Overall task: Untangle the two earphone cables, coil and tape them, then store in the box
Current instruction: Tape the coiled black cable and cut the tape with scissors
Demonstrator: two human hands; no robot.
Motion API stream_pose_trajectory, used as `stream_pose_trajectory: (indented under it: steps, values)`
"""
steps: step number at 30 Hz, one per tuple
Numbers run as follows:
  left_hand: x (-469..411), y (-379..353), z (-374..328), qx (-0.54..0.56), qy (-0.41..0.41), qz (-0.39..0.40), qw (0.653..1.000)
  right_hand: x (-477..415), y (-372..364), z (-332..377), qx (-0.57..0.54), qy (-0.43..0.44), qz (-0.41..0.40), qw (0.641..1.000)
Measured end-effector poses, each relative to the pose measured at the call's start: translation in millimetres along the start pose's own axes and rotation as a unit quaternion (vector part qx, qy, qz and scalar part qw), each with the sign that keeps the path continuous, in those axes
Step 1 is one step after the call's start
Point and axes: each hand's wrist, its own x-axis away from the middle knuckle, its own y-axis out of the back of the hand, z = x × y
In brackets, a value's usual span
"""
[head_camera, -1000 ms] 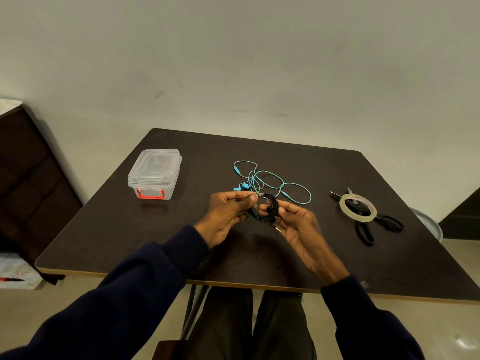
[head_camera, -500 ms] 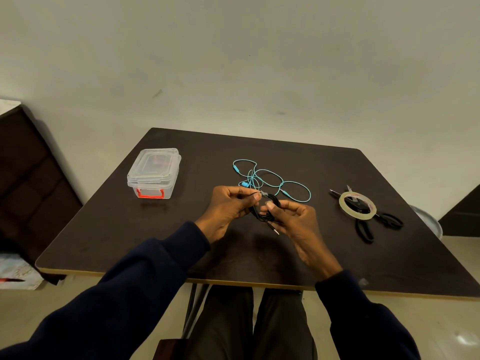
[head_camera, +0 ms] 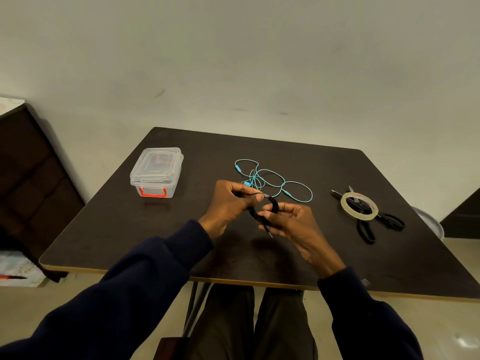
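Black cable (head_camera: 265,211), at table (head_camera: 117,224) centre, being coiled, both hands' fingers (head_camera: 259,198) gripping it. Blue cable (head_camera: 275,181) lying loose at twelve o'clock, awaiting coiling; taping, boxing remaining.

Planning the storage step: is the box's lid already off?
No, the clear lid sits on the box, its red latch down.

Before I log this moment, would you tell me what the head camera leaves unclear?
- Black earphone cable: the left hand and right hand cover much of its coil; earbuds hidden.
- Clear plastic box with red latch: contents unreadable through the lid.
- Black-handled scissors: the clear tape roll lies over the blades.
- Turquoise earphone cable: crossings too thin to trace.
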Motion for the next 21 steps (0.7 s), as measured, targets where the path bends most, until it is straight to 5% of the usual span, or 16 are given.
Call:
stream_pose_trajectory:
  steps: [21]
  values:
    - [3.7, 8.7, -11.7, 0.119, 0.123, 0.047, 0.984, 1.5, 15.6, -8.3, -0.192, -0.037, 0.055, 0.979]
